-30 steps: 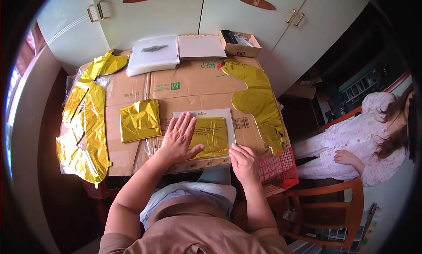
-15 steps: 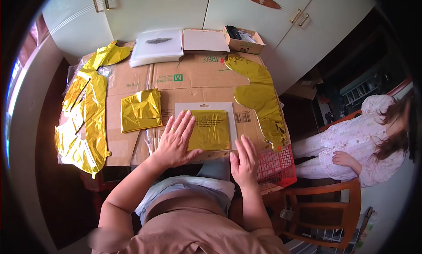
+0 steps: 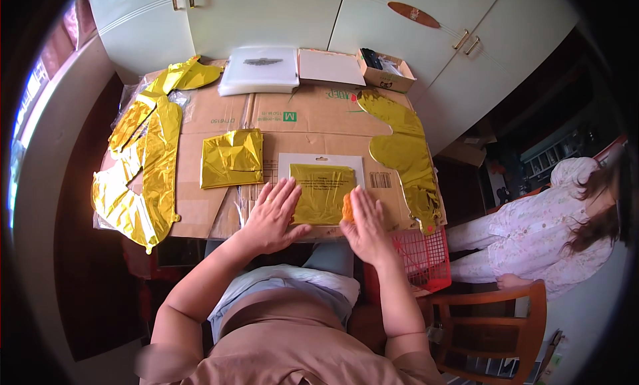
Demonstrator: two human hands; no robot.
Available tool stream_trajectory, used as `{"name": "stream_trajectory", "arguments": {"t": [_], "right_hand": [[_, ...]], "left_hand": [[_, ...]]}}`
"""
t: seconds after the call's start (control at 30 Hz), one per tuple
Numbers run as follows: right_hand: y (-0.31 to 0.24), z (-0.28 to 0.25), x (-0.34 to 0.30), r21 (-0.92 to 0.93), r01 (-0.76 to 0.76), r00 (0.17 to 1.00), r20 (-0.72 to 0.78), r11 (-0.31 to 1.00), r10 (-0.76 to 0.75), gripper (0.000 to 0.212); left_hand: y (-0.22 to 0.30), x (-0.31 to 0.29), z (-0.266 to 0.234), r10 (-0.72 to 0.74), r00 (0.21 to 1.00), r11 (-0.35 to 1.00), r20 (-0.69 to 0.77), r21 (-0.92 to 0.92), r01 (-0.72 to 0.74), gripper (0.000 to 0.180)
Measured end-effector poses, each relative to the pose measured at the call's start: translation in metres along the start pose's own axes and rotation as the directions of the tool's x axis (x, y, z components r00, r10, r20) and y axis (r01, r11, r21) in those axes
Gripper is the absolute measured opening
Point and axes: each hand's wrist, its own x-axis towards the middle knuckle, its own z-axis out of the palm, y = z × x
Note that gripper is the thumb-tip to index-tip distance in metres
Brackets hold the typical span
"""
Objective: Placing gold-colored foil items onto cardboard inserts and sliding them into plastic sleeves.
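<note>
A folded gold foil balloon (image 3: 323, 185) with dark print lies flat on a white card (image 3: 283, 162) that has a hanging slot at its top edge. My left hand (image 3: 271, 215) rests on the foil's left edge, fingers stretched out, holding nothing. On the other side, my right hand (image 3: 366, 226) lies along the right edge with fingers straight and palm turned inward. An orange patch shows beside its fingers; it looks like a reflection in the foil, but I cannot be sure. Another folded gold foil piece (image 3: 232, 160) sits to the upper left of the card.
Flat gold foil balloons spread at the left (image 3: 160, 159) and right (image 3: 403, 149) of the cardboard sheet (image 3: 219, 215). Along the back are a stack of clear sleeves (image 3: 258, 79), a pale board (image 3: 331, 68) and a small box (image 3: 393, 81). A red basket (image 3: 432, 265), wooden chair (image 3: 489, 312) and another person (image 3: 526, 228) are at right.
My right hand has moved up and inward to the foil's right edge. The left hand has shifted to its left edge. The whole view has swung slightly, moving the table right and up.
</note>
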Motion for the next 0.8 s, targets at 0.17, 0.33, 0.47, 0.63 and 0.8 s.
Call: {"name": "stream_trajectory", "arguments": {"t": [0.17, 0.33, 0.47, 0.63, 0.8], "right_hand": [[-0.012, -0.008, 0.059, -0.087, 0.097, 0.983, -0.148, 0.992, -0.109, 0.078], [0.005, 0.027, 0.072, -0.188, 0.034, 0.999, -0.035, 0.982, -0.041, 0.083], [0.008, 0.032, 0.07, -0.202, 0.02, 0.993, -0.111, 0.979, -0.043, 0.086], [0.02, 0.032, 0.071, -0.189, 0.016, 0.989, -0.139, 0.982, -0.043, 0.083], [0.041, -0.011, 0.012, 0.244, 0.068, 0.896, -0.441, 0.967, 0.048, 0.058]], "left_hand": [[0.007, 0.045, 0.007, 0.072, 0.986, 0.996, -0.149, 0.055, -0.065, 0.081], [-0.019, 0.041, 0.032, 0.015, 0.999, 0.985, -0.05, 0.174, -0.006, 0.094], [-0.021, 0.042, 0.033, 0.01, 0.999, 0.98, -0.037, 0.201, -0.002, 0.097], [-0.022, 0.044, 0.029, 0.013, 0.999, 0.987, -0.033, 0.158, -0.007, 0.097], [-0.023, 0.024, -0.01, -0.011, 0.963, 0.963, -0.269, -0.263, -0.062, 0.08]]}}
